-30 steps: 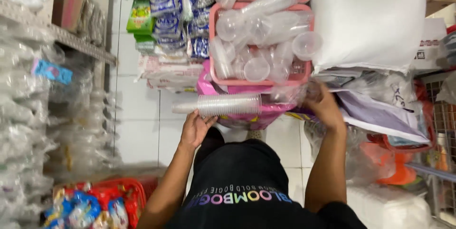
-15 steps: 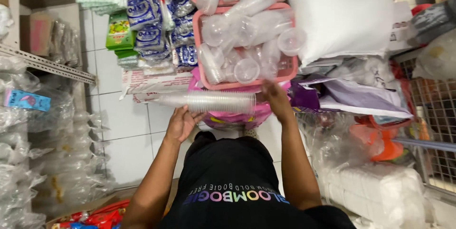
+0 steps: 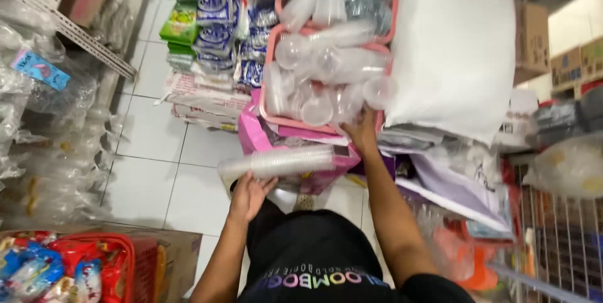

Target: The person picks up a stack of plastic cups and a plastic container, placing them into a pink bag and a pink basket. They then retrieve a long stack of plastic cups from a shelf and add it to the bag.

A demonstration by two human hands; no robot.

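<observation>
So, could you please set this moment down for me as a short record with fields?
Setting: shop aisle, white tiled floor
Left hand: grips a bagged sleeve of clear cups, lying sideways
Right hand: at the front rim of the pink basket
Basket contents: more clear cup sleeves
Beside basket: large white sack
Lower left: red basket of packets

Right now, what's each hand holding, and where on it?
Left hand grips a bagged sleeve of clear plastic cups from below, near its left end. Right hand is at the front rim of the pink basket; whether it grips cannot be told.
</observation>
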